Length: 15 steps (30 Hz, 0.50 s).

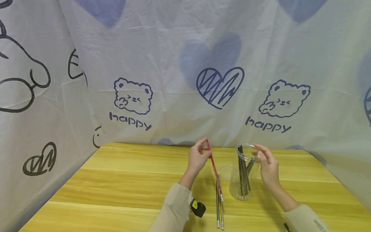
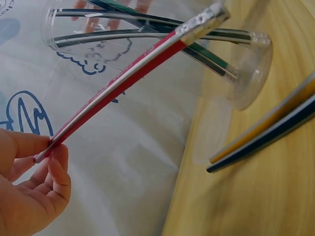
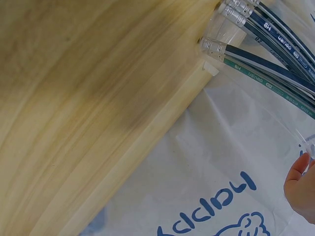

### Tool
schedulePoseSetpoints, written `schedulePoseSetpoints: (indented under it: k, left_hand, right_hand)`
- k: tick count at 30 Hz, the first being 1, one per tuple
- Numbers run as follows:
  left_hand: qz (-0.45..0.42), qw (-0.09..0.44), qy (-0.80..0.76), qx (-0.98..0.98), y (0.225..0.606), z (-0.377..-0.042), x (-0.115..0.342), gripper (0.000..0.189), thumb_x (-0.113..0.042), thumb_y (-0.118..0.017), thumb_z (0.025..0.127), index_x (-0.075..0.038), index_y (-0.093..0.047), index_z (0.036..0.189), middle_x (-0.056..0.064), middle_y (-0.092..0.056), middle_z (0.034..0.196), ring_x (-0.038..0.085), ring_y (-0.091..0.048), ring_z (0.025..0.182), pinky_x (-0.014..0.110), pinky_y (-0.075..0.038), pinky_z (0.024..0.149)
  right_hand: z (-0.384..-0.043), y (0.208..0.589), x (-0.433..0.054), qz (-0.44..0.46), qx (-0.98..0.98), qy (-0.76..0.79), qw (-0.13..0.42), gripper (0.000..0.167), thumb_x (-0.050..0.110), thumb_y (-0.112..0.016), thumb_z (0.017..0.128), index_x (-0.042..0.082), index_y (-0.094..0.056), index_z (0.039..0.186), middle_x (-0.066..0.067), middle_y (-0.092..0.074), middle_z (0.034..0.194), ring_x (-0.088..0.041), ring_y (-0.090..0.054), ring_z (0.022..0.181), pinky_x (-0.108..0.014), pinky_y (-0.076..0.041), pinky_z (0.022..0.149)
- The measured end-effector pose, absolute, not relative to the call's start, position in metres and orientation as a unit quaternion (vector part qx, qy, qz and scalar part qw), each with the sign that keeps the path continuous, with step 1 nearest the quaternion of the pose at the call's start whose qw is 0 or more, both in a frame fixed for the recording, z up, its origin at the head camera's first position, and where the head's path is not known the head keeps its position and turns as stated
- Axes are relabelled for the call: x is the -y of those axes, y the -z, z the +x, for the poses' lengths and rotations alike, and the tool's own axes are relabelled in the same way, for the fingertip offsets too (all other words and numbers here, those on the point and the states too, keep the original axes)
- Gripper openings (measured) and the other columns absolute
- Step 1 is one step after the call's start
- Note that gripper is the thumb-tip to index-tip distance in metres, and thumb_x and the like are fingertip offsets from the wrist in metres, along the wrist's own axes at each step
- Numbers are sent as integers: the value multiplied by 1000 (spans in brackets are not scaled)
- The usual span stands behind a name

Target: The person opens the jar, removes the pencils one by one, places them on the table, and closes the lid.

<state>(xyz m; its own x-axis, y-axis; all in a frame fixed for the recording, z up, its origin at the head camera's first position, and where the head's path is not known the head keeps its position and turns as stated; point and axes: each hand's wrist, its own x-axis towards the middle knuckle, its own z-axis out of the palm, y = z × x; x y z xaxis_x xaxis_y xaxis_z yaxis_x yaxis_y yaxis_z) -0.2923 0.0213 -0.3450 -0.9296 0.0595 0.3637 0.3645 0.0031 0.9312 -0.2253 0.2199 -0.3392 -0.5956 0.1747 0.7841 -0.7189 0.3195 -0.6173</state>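
Observation:
A red pencil (image 1: 214,166) with a white eraser end is pinched near its other end by the left hand (image 1: 197,158). Its eraser points down toward the table in the head view. The right hand (image 1: 269,166) grips the rim of a clear plastic cup (image 1: 233,192), which stands upright. Inside lean several dark pencils (image 1: 242,175), and the right wrist view shows green and navy ones (image 3: 270,84) with their eraser ends at the cup's bottom. Below the red pencil, a dark pencil (image 1: 218,207) and a yellow pencil (image 2: 266,120) lie side by side on the table.
A clear round disc (image 2: 212,132) lies on the wooden table (image 1: 116,187) just left of the cup. Behind the table hangs a white curtain (image 1: 174,122) printed with hearts and bears. A black device (image 1: 198,209) is strapped at the left wrist.

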Motion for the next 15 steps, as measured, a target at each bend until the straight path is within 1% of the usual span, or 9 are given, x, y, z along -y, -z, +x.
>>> schedulePoseSetpoints:
  k: [4,6,11,15]
  left_hand:
    - [-159,96,672,717,350,-296,-21,49,9,-62,77,1,-50,124,21,-61,89,25,-60,63,24,-49,51]
    - [-161,90,664,724,352,-297,-21,49,9,-62,76,1,-50,123,22,-61,89,27,-61,63,24,-48,50]
    - [-161,75,648,741,357,-299,-22,50,12,-62,75,2,-51,122,20,-62,83,24,-62,60,23,-49,50]
    - [-170,59,617,766,362,-302,-22,49,11,-62,74,3,-52,121,14,-61,76,22,-62,58,23,-49,50]
  right_hand:
    - [-226,340,-221,194,703,-551,405,23,-7,-35,89,-20,-46,105,20,-56,91,3,-52,80,-12,-42,64]
    - [-226,340,-221,195,703,-550,406,23,-7,-35,89,-20,-46,105,20,-56,91,3,-52,80,-11,-42,64]
    - [-226,339,-220,199,699,-551,409,23,-7,-35,88,-21,-46,104,21,-56,90,3,-53,80,-11,-42,63]
    - [-227,340,-220,204,696,-552,411,23,-8,-35,88,-21,-46,104,20,-57,90,3,-53,79,-11,-42,63]
